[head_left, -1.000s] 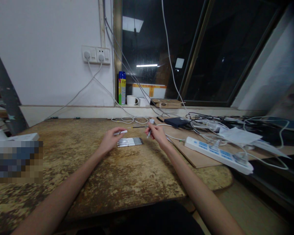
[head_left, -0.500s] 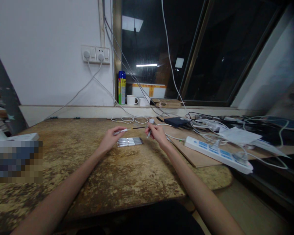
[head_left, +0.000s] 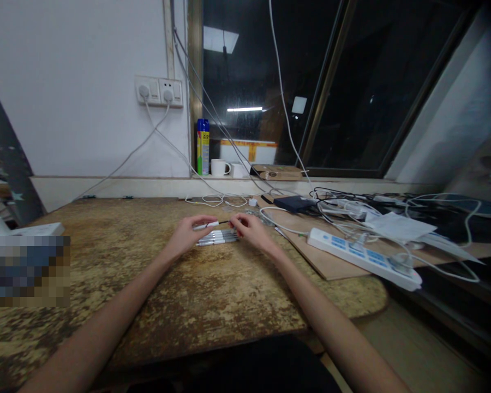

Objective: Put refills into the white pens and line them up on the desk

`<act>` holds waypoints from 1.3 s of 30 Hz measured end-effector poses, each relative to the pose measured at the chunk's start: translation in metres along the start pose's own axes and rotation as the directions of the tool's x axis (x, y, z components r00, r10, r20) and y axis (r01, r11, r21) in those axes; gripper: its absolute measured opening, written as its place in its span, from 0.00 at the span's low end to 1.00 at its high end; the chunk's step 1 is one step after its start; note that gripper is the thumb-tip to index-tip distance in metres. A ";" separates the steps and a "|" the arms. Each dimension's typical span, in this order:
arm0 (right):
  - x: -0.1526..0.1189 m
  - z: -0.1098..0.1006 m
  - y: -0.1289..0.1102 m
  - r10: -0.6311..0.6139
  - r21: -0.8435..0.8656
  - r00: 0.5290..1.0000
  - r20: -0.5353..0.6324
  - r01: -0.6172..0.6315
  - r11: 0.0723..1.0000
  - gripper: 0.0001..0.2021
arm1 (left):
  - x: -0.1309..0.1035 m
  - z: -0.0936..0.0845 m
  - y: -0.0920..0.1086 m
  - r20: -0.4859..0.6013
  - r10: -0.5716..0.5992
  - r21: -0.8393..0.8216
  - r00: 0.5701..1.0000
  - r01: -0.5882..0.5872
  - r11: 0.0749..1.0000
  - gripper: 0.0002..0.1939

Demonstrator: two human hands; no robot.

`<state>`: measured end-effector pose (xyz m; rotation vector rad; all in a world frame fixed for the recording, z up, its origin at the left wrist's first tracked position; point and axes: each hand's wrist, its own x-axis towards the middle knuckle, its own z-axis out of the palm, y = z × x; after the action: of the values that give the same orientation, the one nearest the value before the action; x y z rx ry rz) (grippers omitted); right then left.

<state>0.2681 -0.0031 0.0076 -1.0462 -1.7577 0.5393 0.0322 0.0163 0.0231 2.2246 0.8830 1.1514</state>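
My left hand point(head_left: 184, 233) is closed around a white pen barrel point(head_left: 211, 224), held level just above the table. From the barrel's right end sticks a short length of dark pen refill point(head_left: 223, 221). My right hand point(head_left: 249, 230) pinches the refill's other end between thumb and fingers. Whether that hand also holds a small pen part is hidden by its curled fingers. Right below the hands, several white and grey pens point(head_left: 216, 238) lie side by side in a row on the worn wooden table point(head_left: 180, 305).
To the right, a white power strip point(head_left: 364, 259) lies across a brown board point(head_left: 311, 256), near tangled cables and a dark flat box point(head_left: 293, 203). A white plug point(head_left: 252, 202) lies behind my right hand. A mug point(head_left: 219, 167) and spray can point(head_left: 203, 147) stand on the sill.
My right hand has moved left toward my left hand, and much less of the refill shows outside the barrel. The grey part seen in my right hand earlier is out of sight.
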 end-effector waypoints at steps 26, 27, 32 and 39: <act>0.006 -0.010 0.008 0.278 0.454 0.950 -0.145 -0.186 0.871 0.14 | 0.001 -0.002 -0.011 -0.040 -0.092 0.025 0.995 0.093 0.995 0.19; 0.005 -0.010 0.005 0.278 0.452 0.952 -0.131 -0.192 0.871 0.14 | 0.001 -0.002 -0.011 -0.037 -0.089 0.023 0.995 0.090 0.996 0.20; 0.002 -0.009 -0.002 0.298 0.447 0.947 -0.116 -0.219 0.867 0.15 | 0.001 -0.002 -0.010 -0.019 -0.088 0.013 0.996 0.088 0.996 0.20; 0.003 -0.009 -0.004 0.302 0.424 0.946 -0.114 -0.229 0.876 0.13 | 0.001 -0.002 -0.009 -0.020 -0.075 0.015 0.997 0.076 0.997 0.19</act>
<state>0.2743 -0.0036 0.0160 -1.0059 -1.2753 0.9135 0.0283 0.0232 0.0189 2.1764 0.9780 1.1363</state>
